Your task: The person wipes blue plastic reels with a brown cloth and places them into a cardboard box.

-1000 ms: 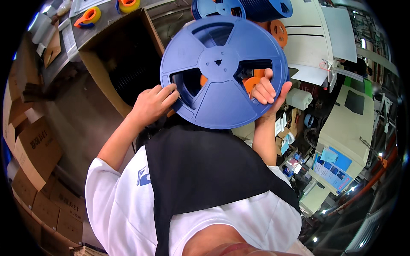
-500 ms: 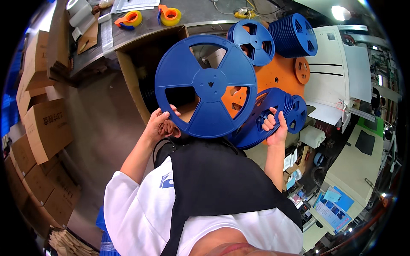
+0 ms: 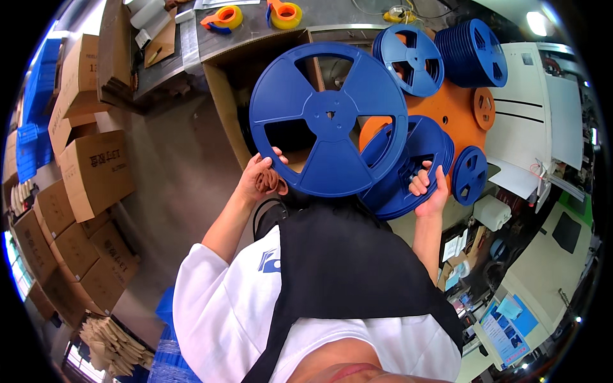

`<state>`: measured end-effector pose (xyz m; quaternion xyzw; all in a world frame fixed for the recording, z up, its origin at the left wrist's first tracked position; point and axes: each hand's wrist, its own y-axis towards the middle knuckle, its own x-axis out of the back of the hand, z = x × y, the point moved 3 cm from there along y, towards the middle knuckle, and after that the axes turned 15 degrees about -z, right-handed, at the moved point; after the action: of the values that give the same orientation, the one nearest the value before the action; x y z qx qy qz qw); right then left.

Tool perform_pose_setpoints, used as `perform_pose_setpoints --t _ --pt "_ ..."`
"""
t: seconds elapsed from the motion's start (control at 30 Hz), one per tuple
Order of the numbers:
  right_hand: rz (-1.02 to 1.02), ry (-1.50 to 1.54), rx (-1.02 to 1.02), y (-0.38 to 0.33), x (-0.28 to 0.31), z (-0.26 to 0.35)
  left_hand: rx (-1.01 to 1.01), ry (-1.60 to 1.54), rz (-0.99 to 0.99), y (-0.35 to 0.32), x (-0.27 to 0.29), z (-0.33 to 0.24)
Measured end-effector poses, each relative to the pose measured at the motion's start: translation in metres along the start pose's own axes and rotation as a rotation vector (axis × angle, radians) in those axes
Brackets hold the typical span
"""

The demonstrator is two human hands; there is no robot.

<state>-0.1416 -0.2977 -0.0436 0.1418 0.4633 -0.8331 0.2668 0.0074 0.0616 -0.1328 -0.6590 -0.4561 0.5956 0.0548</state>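
Note:
My left hand [image 3: 257, 177] is closed on the lower left rim of a large blue reel [image 3: 364, 92], which faces me with its spoke openings showing. A brown, crumpled, looped bundle [image 3: 269, 182] hangs at the same hand; whether the fingers hold it or it sits round the wrist I cannot tell. Right of and partly behind that reel, a tilted stack of blue reels [image 3: 429, 135] leans slightly fanned. Curled round its lower right edge are the fingers of my right hand [image 3: 430, 191], thumb pointing up.
Behind the large reel stands an open cardboard box [image 3: 225, 105]. An orange surface [image 3: 461, 112] bears more blue reels [image 3: 469, 57] and a small orange reel [image 3: 483, 108]. Tape dispensers [image 3: 285, 14] lie on the grey bench [image 3: 345, 14]. Cartons [image 3: 96, 175] are piled at left.
The whole view has swung left, so things appear farther right. The tilted stack has shifted left against the orange surface, opening a gap to the small blue reel beside it. Both hands keep their grips.

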Motion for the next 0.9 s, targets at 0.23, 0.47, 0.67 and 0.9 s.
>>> perform_pose_setpoints --t 0.23,0.47,0.67,0.9 --pt "-0.069 -0.005 0.016 -0.001 0.010 0.001 -0.248 0.234 -0.376 -0.010 0.029 -0.014" --pt "-0.080 -0.011 0.033 -0.002 0.010 -0.001 -0.497 0.530 -0.732 0.045 0.082 -0.020" --pt "-0.112 -0.035 0.019 -0.006 0.014 -0.001 -0.525 0.498 -0.826 0.127 0.105 -0.024" --pt "-0.136 -0.063 0.036 -0.014 0.017 -0.003 -0.580 0.712 -0.823 0.196 0.108 -0.020"
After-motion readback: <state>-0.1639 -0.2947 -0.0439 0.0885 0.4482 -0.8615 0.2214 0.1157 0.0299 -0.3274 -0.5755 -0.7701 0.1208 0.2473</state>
